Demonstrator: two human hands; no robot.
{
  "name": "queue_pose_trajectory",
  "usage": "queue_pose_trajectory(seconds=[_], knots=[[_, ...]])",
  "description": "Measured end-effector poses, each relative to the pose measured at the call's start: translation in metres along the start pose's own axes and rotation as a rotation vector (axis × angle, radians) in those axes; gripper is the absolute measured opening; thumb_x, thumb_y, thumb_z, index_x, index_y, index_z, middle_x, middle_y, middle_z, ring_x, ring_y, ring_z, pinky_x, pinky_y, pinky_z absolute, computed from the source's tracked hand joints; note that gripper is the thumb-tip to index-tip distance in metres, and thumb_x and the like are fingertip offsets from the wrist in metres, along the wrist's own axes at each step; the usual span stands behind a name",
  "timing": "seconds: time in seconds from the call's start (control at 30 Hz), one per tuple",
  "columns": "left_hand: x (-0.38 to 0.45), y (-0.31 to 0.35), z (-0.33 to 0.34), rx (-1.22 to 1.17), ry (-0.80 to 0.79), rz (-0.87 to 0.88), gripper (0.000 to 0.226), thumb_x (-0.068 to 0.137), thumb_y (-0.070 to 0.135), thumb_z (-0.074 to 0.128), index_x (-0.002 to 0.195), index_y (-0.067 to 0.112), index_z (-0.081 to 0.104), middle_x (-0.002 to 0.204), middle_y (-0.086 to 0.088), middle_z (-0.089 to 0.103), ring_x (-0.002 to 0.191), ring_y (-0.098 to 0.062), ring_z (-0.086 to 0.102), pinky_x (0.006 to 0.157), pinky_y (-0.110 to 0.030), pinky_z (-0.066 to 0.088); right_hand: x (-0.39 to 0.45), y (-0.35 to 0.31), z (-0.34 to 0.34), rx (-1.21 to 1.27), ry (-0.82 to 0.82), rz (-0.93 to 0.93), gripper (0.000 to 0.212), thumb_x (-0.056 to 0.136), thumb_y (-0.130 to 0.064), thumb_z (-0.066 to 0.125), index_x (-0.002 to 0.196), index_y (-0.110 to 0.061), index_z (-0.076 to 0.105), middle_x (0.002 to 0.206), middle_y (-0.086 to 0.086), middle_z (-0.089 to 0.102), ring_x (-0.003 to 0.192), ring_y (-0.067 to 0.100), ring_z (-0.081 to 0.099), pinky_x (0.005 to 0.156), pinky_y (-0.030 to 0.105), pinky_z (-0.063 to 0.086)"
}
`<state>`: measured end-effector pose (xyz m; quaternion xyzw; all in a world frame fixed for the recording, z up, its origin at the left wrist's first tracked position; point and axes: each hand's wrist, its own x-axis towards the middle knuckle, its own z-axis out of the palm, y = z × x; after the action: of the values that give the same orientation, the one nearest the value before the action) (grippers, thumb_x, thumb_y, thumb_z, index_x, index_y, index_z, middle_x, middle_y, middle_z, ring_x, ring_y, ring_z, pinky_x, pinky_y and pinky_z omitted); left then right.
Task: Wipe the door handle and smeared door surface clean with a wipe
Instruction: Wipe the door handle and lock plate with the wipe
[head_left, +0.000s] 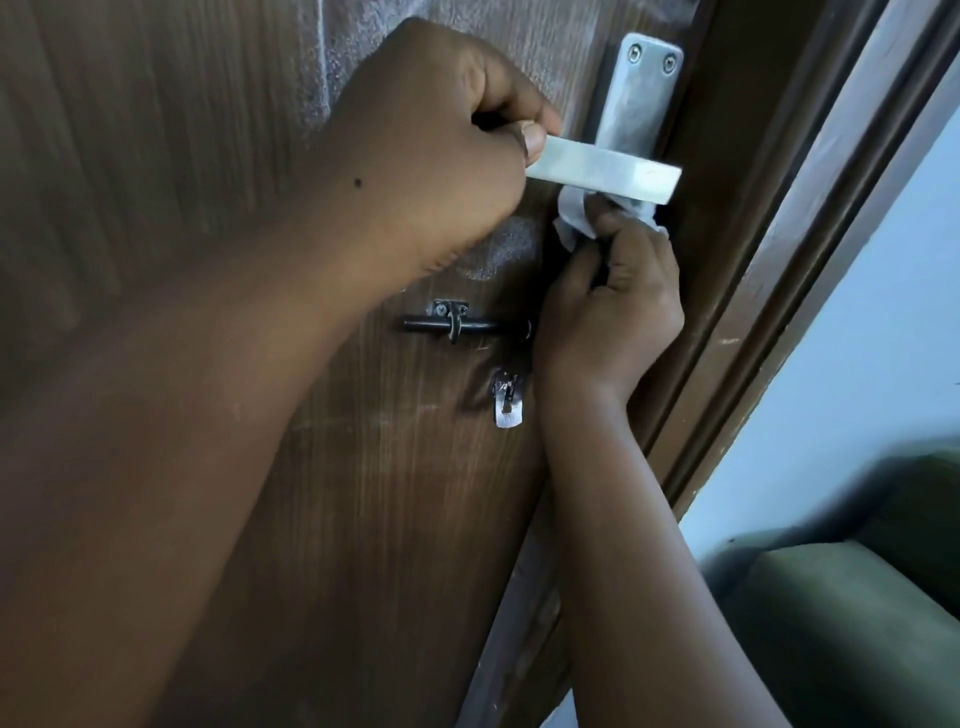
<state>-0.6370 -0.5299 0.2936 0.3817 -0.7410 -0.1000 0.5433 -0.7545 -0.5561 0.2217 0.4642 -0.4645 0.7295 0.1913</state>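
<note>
Head view: left hand (415, 156) fisted around the inner end of the door handle (605, 169). Right hand (613, 306) pinching a crumpled white wipe (571, 223) just beneath the lever (against the smeared door surface (363, 62)). Below, a dark bolt (457, 325).

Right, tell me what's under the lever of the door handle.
Under the lever, the right hand presses a crumpled white wipe up against it. The lever's underside and the door there are covered, so remaining smears cannot be seen.

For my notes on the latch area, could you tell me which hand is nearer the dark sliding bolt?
Right. The right hand sits at the sliding bolt's right end, holding the wipe; the left hand is above it, gripping the handle.
</note>
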Motion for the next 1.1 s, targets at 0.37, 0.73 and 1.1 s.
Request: queue_pose_trajectory(seconds=[0.37, 0.73, 1.1], knots=[[0.0, 0.009, 0.0, -0.148, -0.017, -0.172, 0.023, 0.091, 0.013, 0.062, 0.085, 0.033, 0.072, 0.063, 0.034, 0.064, 0.048, 0.006, 0.054, 0.043, -0.007, 0.038, 0.005, 0.003, -0.074, -0.055, -0.268, -0.005, 0.026, 0.079, 0.0, 0.065, 0.101, -0.012, 0.072, 0.093, -0.003, 0.066, 0.089, 0.002, 0.059, 0.079, 0.003, 0.039], [-0.004, 0.029, 0.002, -0.133, -0.023, -0.547, 0.024, 0.091, 0.017, 0.062, 0.09, 0.038, 0.073, 0.059, 0.014, 0.068, 0.039, 0.002, 0.044, 0.043, -0.012, 0.033, 0.126, -0.054, -0.033, -0.269, -0.704, 0.144, 0.022, 0.086, -0.009, 0.061, 0.102, -0.019, 0.072, 0.106, 0.002, 0.07, 0.084, 0.008, 0.061, 0.064, -0.002, 0.029], [0.019, 0.049, -0.015, 0.006, -0.227, -0.697, 0.019, 0.09, 0.018, 0.066, 0.087, 0.037, 0.071, 0.084, 0.024, 0.068, 0.071, 0.018, 0.059, 0.057, -0.003, 0.041, 0.145, -0.075, -0.029, -0.507, -1.077, 0.199, 0.026, 0.087, -0.005, 0.051, 0.096, -0.024, 0.068, 0.098, -0.003, 0.07, 0.084, 0.016, 0.066, 0.061, 0.026, 0.05]])
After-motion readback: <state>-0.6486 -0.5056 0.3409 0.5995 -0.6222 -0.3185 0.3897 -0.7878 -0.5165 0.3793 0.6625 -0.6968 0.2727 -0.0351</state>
